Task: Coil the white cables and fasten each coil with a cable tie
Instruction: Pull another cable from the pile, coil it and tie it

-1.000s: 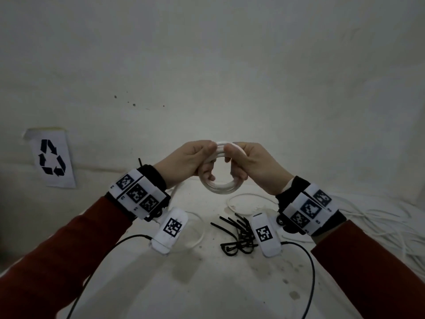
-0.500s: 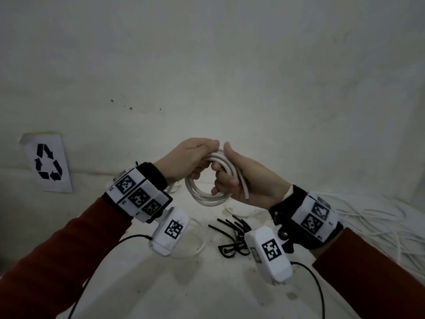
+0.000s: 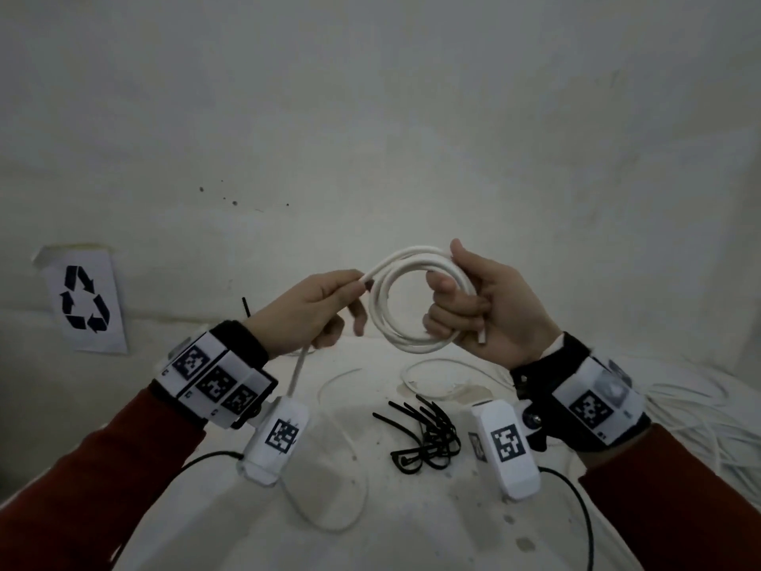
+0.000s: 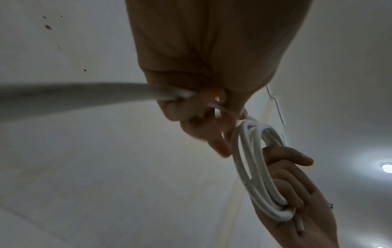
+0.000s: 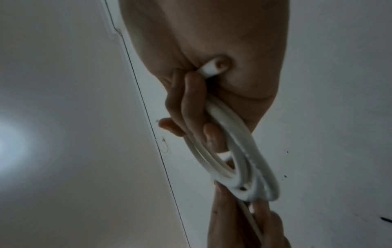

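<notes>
One white cable coil (image 3: 416, 302), centre of the head view, held up off the table (image 3: 230, 525). Round, smooth plastic sheath, about three loops lying side by side; exact loop count hard to read.

Right hand (image 3: 490, 311), right of centre: fingers curled through the ring, thumb up along its outer edge, clamping the loops tight against the palm. One cut cable end (image 3: 481, 335) pokes out below the fingers, blunt and round in the right wrist view.

Left hand (image 3: 304, 313), left of centre: narrow pinch on the free run of cable where it leaves the coil's upper left. The tail (image 3: 297, 370) drops straight from that hand toward the table.

Lower centre: a loose heap of black cable ties (image 3: 426, 436), thin flat strips, some bent into loops; too tangled to count. Lying on the table, well apart from both hands.

Far right edge: a pile of more white cable (image 3: 700, 410), many slack strands, uncounted. Thin white loops (image 3: 436, 377) lie flat behind the ties.

Table surface pale, matte, speckled with stains.

Left of frame: one paper sheet (image 3: 84, 300) with a black recycling symbol on the wall.
</notes>
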`<action>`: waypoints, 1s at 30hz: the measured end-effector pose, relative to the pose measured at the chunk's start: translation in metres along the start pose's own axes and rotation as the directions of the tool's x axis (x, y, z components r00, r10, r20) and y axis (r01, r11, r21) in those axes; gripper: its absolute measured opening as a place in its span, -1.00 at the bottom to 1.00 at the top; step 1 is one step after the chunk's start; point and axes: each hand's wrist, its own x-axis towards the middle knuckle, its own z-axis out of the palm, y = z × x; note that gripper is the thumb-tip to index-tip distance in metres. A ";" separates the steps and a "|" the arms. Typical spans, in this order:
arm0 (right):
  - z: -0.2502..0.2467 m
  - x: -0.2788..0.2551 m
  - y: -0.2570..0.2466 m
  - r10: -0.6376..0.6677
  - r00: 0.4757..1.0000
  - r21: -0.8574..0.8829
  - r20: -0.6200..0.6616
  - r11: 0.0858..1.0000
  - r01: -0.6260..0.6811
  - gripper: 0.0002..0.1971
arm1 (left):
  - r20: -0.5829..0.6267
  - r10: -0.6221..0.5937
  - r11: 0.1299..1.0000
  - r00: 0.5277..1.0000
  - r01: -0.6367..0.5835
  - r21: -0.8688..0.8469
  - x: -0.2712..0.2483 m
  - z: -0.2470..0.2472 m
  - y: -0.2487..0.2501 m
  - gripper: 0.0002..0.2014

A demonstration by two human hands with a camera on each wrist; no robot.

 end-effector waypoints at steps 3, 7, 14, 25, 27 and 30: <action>-0.005 -0.007 -0.011 -0.079 0.996 0.073 0.048 0.995 0.075 -0.55 | -0.113 0.021 1.000 0.993 -0.021 -0.001 -0.003 -0.005 -0.015 -0.75; -0.014 -0.012 -0.029 -0.319 0.946 0.297 0.063 0.910 0.288 -0.69 | -0.258 0.072 0.993 0.963 -0.044 0.114 -0.008 -0.009 -0.041 -0.75; -0.027 -0.014 -0.054 -0.520 0.846 0.372 -0.118 0.767 0.523 -0.72 | -0.506 0.255 0.895 0.824 -0.002 0.447 -0.013 -0.028 -0.067 -0.80; -0.013 0.060 -0.053 -0.734 0.573 -0.130 -0.364 0.649 0.750 -0.78 | -0.011 0.543 0.213 0.840 -0.125 0.969 -0.003 0.005 -0.033 -0.80; -0.012 0.073 -0.039 -0.771 0.554 -0.473 -0.314 0.633 0.613 -0.79 | 0.009 0.558 0.195 0.830 -0.142 0.971 0.001 0.009 -0.028 -0.79; -0.023 0.079 -0.015 -0.684 0.717 -0.869 -0.134 0.429 0.247 -0.84 | -0.016 0.541 0.213 0.841 -0.118 0.970 0.005 0.008 -0.023 -0.87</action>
